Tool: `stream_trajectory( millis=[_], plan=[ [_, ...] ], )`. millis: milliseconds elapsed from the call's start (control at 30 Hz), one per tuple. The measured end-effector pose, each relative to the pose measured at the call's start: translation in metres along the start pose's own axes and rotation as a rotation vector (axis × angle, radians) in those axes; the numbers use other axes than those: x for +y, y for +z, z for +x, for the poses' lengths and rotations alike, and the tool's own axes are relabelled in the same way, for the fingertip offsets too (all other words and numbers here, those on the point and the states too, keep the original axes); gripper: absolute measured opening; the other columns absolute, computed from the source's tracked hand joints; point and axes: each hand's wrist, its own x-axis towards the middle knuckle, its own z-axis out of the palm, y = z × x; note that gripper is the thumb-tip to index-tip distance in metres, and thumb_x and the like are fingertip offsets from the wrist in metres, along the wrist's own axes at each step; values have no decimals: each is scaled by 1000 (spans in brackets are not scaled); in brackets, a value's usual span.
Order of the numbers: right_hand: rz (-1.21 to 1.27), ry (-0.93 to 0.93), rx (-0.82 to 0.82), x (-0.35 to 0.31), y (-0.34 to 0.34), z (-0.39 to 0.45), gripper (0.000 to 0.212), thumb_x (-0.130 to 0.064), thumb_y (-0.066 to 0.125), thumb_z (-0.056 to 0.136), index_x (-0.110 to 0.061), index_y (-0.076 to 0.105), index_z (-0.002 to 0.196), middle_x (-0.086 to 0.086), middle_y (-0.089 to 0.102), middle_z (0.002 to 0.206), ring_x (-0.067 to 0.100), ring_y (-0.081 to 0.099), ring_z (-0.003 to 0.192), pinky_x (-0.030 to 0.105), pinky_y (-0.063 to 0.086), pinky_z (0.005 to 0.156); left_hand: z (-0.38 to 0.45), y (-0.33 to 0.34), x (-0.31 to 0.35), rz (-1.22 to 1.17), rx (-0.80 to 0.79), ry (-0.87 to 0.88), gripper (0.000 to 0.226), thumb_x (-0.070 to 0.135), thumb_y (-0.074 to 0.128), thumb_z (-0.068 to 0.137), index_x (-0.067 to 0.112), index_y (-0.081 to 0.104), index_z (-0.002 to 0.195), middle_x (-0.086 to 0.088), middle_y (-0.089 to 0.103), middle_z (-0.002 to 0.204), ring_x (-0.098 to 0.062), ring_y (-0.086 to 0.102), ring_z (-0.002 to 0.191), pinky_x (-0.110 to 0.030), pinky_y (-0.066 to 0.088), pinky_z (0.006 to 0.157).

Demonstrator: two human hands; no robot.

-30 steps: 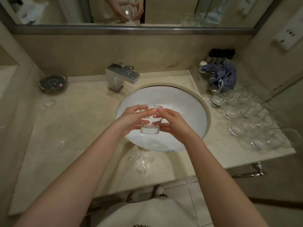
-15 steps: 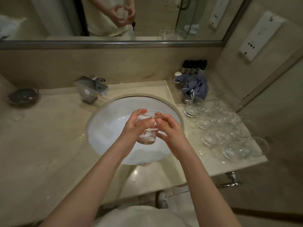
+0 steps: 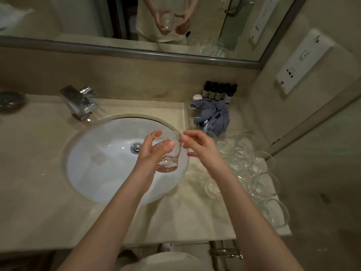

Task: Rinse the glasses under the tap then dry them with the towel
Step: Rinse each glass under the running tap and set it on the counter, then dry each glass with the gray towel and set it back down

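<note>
I see my left hand [image 3: 151, 153] gripping a clear glass [image 3: 168, 151] upright over the right side of the white sink [image 3: 101, 163], thumb across its near wall and fingertips at the rim, while my right hand [image 3: 199, 147] hangs just beside the rim with fingers loosely spread, holding nothing. A little water sits in the glass's base. On the counter [image 3: 35, 182] to the right stands a cluster of empty glasses [image 3: 252, 178], with the blue towel [image 3: 213, 116] bunched behind them.
</note>
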Motion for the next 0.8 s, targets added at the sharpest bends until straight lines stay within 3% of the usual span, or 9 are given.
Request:
stream_trajectory(
  millis=[67, 167, 267, 367, 500, 600, 667, 800],
  plan=[
    [-89, -48, 50, 1, -19, 20, 26, -24, 63, 93, -11, 62, 116, 8, 67, 108, 14, 62, 96, 30, 53, 80, 7, 3, -1, 6, 29, -7, 61, 32, 75, 67, 28, 54, 125, -2, 64, 110, -12, 71, 84, -48, 59, 77],
    [-331, -131, 133, 3, -48, 60, 23, -20, 61, 94, -11, 65, 115, 1, 68, 103, 15, 63, 97, 37, 52, 91, 16, 3, 1, 56, 58, -7, 65, 38, 79, 61, 34, 54, 121, -3, 63, 117, -12, 71, 90, -41, 59, 78],
    [-676, -208, 130, 2, -73, 103, 28, -8, 55, 94, -8, 64, 121, 11, 66, 116, 26, 60, 108, 37, 46, 95, 25, 1, 3, 85, 102, -22, 74, 49, 80, 49, 38, 56, 118, 0, 64, 117, -21, 65, 109, -42, 56, 84],
    [-1121, -279, -25, 4, -95, 145, 49, 3, 51, 87, -14, 57, 133, 13, 52, 139, 37, 46, 123, 41, 39, 100, 35, 0, 5, 102, 134, -30, 70, 50, 80, 51, 41, 58, 116, 2, 64, 116, -22, 64, 110, -40, 57, 83],
    [-1600, -154, -353, 1, -104, 174, 70, -10, 58, 89, -37, 32, 148, -10, 15, 162, 36, 15, 142, 51, 35, 108, 43, 1, 6, 94, 146, -42, 72, 48, 81, 50, 38, 57, 117, -1, 63, 116, -16, 67, 97, -42, 57, 81],
    [-1761, -43, -494, -1, -102, 183, 92, -20, 75, 80, -44, 21, 151, -13, 1, 163, 37, 2, 146, 56, 39, 104, 46, 2, 4, 76, 146, -51, 72, 46, 81, 51, 37, 57, 118, -4, 63, 115, -15, 68, 93, -40, 59, 73],
    [-1806, -6, -557, 7, -102, 189, 101, -24, 81, 74, -42, 19, 151, -10, 2, 163, 40, 3, 145, 59, 38, 104, 48, 1, 1, 79, 164, -57, 70, 46, 82, 51, 38, 58, 117, -5, 63, 115, -14, 69, 93, -47, 58, 85],
    [-1788, -80, -508, 18, -102, 196, 79, -22, 75, 80, -38, 34, 145, -6, 27, 153, 37, 22, 136, 59, 39, 101, 48, 0, -3, 97, 192, -70, 72, 47, 82, 49, 39, 57, 117, -2, 64, 115, -14, 68, 97, -45, 51, 94]
  ],
)
